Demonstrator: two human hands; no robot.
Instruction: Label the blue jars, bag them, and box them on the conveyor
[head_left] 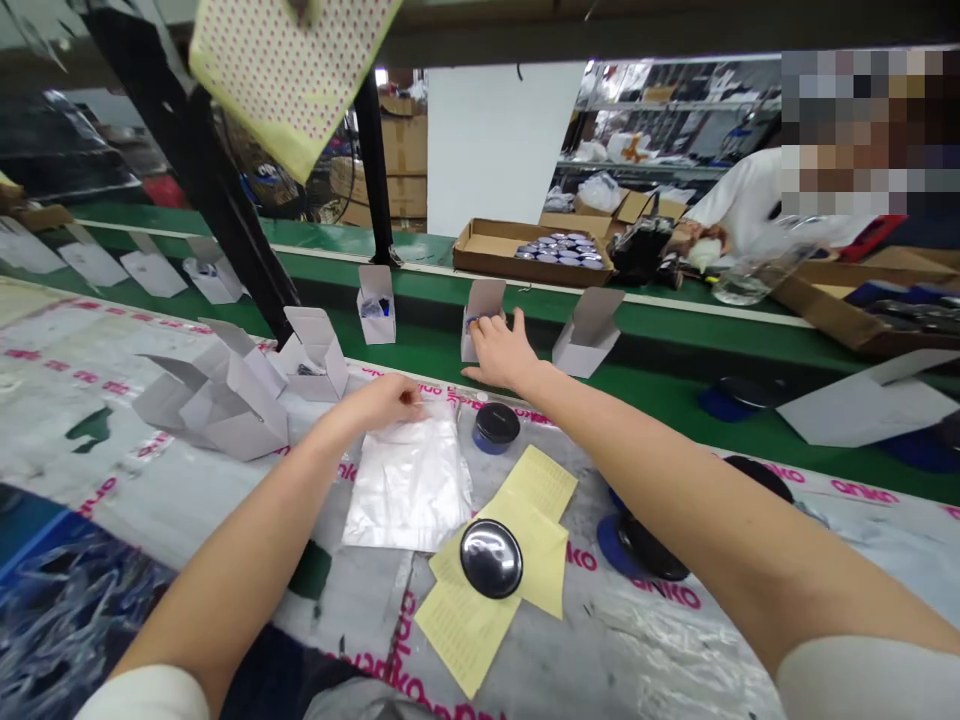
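Observation:
My left hand (394, 400) is closed, its fingertips pinching the top edge of a stack of clear plastic bags (409, 485). Beyond it, my right hand (501, 348) reaches over the green belt with its fingers spread, touching a small white box (486, 296) whose flap stands up. Something blue shows in that box, mostly hidden by my fingers. Right of the bags sits a round black-and-blue container (496, 428). Closer to me, a glossy black disc (491, 558) lies on yellow printed sheets (472, 640).
More open white boxes stand on the green belt (427, 352) and at left on the table (225, 400). Dark round pieces (645, 545) lie under my right forearm. A black post (191, 170) rises at left. Across the belt are a carton of discs (480, 262) and a person (750, 195).

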